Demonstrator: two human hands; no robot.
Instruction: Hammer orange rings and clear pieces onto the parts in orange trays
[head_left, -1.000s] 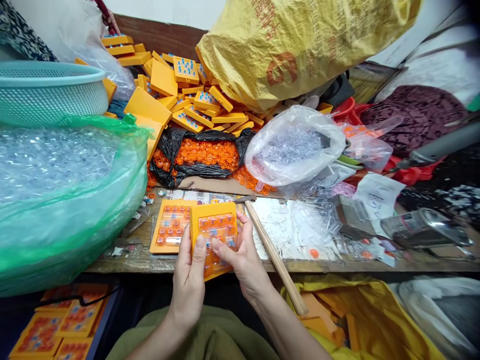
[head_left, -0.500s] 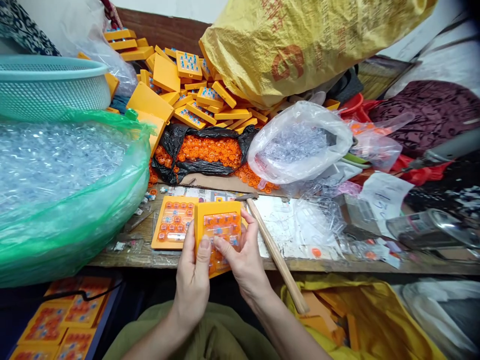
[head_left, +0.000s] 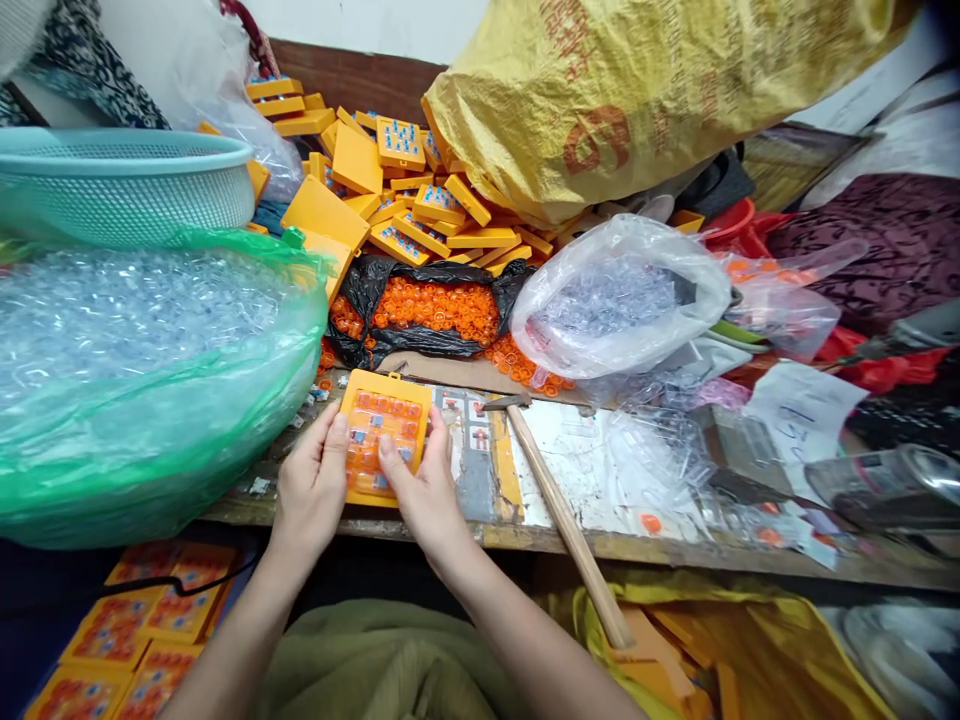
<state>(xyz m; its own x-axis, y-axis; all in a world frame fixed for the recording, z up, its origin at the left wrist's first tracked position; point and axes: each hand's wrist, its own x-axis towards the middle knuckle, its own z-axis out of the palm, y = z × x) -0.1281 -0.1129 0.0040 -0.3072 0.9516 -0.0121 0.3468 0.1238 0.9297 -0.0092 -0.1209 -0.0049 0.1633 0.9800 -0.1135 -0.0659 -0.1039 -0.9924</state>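
Observation:
An orange-yellow plastic case (head_left: 375,415) with rows of orange rings and clear parts under its face is held between both my hands, low over the workbench. My left hand (head_left: 311,490) grips its left edge, thumb on the front. On the other side my right hand (head_left: 431,495) holds the right edge, its thumb pressed across the face. The second case seen earlier on the bench is hidden; whether the held one rests on it, I cannot tell. A wooden-handled hammer (head_left: 566,520) lies to the right, its handle jutting past the bench edge.
A green bag (head_left: 277,430) of clear parts bulges on the left under a blue basket (head_left: 187,190). Behind are a black bag (head_left: 360,280) of orange rings, piled yellow cases (head_left: 356,160) and a white bag (head_left: 540,300). Filled cases (head_left: 112,630) sit lower left.
Both hands have carried the case left and slightly up, to where the other case lay. The camera view has shifted a little to the left.

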